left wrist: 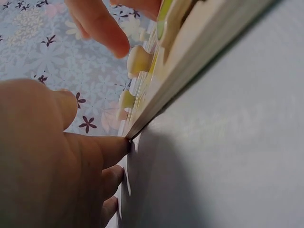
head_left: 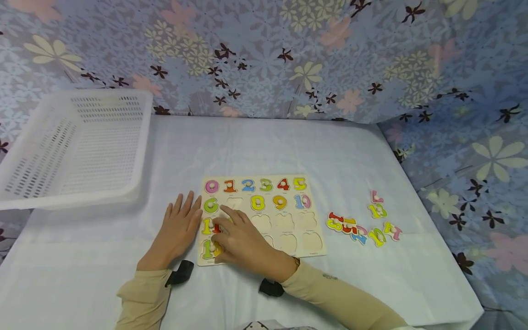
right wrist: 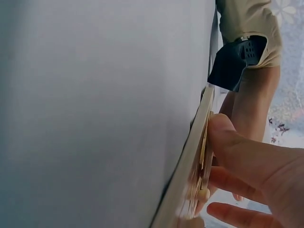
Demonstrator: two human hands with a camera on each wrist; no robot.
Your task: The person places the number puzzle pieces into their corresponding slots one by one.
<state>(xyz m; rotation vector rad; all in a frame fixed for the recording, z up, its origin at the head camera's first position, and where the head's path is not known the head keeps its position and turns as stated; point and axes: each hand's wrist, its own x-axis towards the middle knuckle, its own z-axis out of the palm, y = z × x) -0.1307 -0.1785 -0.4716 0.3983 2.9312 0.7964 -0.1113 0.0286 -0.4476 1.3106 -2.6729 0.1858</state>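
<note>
A wooden number puzzle board (head_left: 264, 262) lies on the white cloth, with several knobbed number pieces set in its recesses. My left hand (head_left: 177, 229) rests flat beside it, fingers extended and their side touching the board's left edge. Over the lower left of the board is my right hand (head_left: 247, 243). Its thumb and index finger pinch opposite edges of a number piece with a green 1 (head_left: 206, 250), whose second digit is partly covered. In the left wrist view this green piece (left wrist: 164, 21) looks tilted above the board. The right thumb (right wrist: 221, 123) touches its edge.
Several loose number pieces lie right of the board, some overlapping, among them a pink 7 (head_left: 376, 197) and a blue-and-pink piece (head_left: 360, 235). A white plastic basket (head_left: 142, 137) stands at the left. Floral fabric (head_left: 264, 59) hangs behind the table.
</note>
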